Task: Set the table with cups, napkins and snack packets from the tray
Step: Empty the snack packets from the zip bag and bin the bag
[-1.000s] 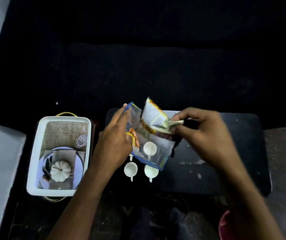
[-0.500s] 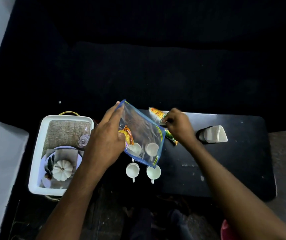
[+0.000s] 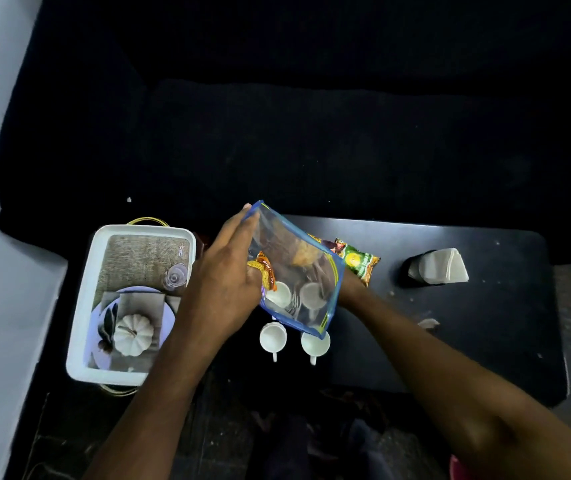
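My left hand (image 3: pixel 221 285) grips a clear zip bag with blue edges (image 3: pixel 277 233) above the black table (image 3: pixel 467 341), pinching an orange snack packet (image 3: pixel 263 271) against its side. My right hand (image 3: pixel 348 287) reaches into or behind the bag; its fingers are only a blur through the plastic. A green and orange snack packet (image 3: pixel 358 263) lies on the table just beyond the bag. Two white cups (image 3: pixel 272 337) (image 3: pixel 315 342) stand near the front edge, and two more show through the bag. A stack of white napkins (image 3: pixel 439 268) sits at the right.
A white tray (image 3: pixel 79 341) stands left of the table, its bottom printed with a pumpkin and plate picture. A small clear glass (image 3: pixel 175 277) sits in it. A dark sofa fills the background. Crumbs dot the table's right side.
My right hand laid the green and orange packet on the table behind the bag, then moved back to the bag. The left hand has kept hold of the bag.
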